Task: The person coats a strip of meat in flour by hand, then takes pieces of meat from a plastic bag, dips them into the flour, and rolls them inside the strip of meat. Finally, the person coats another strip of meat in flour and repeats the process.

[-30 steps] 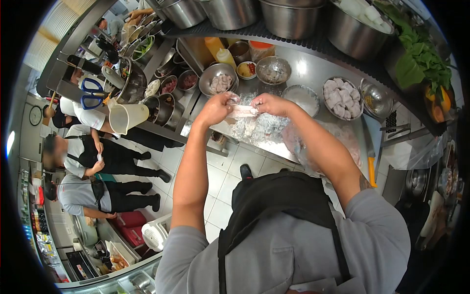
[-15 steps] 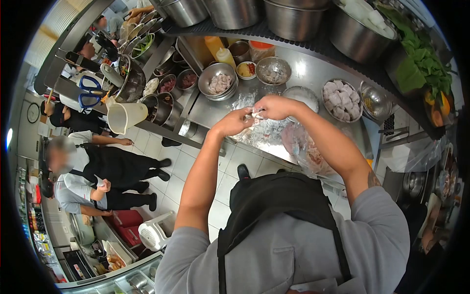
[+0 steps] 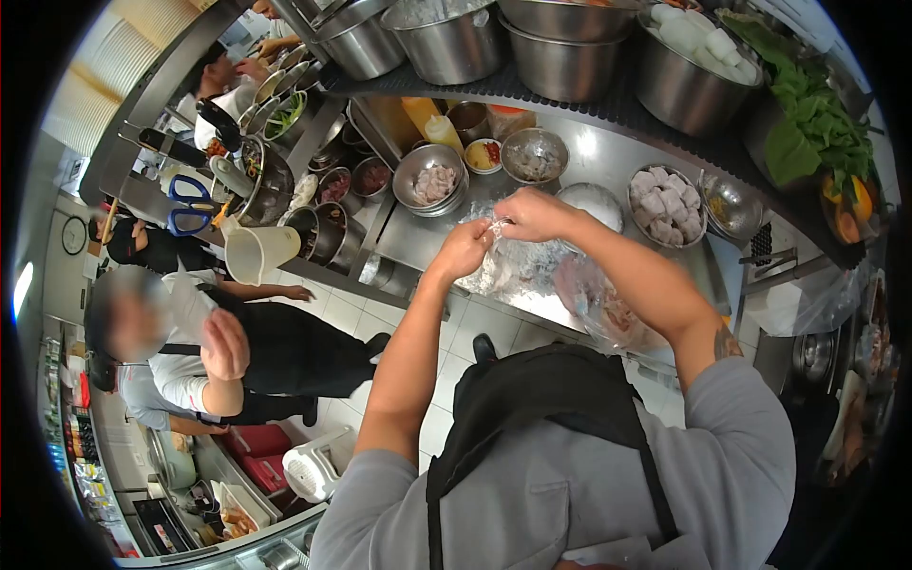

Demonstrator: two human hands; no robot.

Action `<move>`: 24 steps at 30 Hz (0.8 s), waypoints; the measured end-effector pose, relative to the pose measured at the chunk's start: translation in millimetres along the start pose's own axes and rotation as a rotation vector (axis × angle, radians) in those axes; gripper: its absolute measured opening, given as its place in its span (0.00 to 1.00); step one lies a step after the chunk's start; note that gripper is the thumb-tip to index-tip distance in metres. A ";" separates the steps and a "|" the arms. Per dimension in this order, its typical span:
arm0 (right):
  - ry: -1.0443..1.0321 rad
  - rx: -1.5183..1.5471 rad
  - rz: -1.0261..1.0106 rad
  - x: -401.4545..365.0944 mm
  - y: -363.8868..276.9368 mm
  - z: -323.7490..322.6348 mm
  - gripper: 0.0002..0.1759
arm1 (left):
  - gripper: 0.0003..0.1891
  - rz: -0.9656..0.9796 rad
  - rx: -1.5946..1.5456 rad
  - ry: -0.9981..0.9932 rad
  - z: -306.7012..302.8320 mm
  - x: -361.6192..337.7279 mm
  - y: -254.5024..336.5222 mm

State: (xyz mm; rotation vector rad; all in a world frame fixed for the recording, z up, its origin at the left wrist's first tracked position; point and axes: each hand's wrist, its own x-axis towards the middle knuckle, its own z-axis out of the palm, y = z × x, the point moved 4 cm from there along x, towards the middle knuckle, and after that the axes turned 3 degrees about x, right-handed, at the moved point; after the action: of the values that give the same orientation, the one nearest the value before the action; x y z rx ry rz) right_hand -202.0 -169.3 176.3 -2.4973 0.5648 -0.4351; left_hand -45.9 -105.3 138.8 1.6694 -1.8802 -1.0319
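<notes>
Over the floured steel counter my left hand (image 3: 465, 249) and my right hand (image 3: 532, 213) meet, fingers pinched together. Between them is a small floured piece of raw meat (image 3: 497, 226), mostly covered by the fingers. White flour (image 3: 508, 271) lies spread on the counter below. Just behind my right hand sits a container of white flour (image 3: 591, 201). A steel bowl of flour-coated pieces (image 3: 667, 211) stands to the right, and a steel bowl with pale raw meat (image 3: 433, 186) to the left. Under my right forearm lies a clear plastic bag of raw meat (image 3: 608, 309).
A shelf (image 3: 560, 103) carrying large steel pots runs above the counter. A plastic jug (image 3: 258, 252) and blue-handled scissors (image 3: 190, 204) hang at the left. One co-worker (image 3: 285, 347) stands at the left holding something white; others are behind. Squeeze bottles (image 3: 442, 133) stand at the back.
The co-worker at the left has come closer, with a hand raised higher. My hands stay together in nearly the same place, while the view has shifted slightly.
</notes>
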 end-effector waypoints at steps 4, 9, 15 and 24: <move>0.156 0.052 0.062 22.4 42.5 18.5 0.12 | 0.13 0.053 0.255 0.073 -3.6 -11.2 2.8; 0.524 0.220 0.097 66.5 35.1 5.4 0.10 | 0.13 -0.182 -0.194 0.282 -14.5 -34.2 -38.0; 0.507 0.061 0.370 162.9 30.9 22.2 0.11 | 0.10 -0.161 -0.276 0.471 -27.9 -48.8 -34.3; 0.148 -0.252 0.184 178.9 68.0 75.8 0.18 | 0.10 -0.182 -0.138 0.573 -30.6 -54.4 -29.2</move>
State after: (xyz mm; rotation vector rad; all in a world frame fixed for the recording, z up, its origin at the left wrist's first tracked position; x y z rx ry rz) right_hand -37.4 -273.8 110.2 -2.6320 0.9524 -0.5075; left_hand 6.0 -60.3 145.1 1.8304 -1.2811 -0.6302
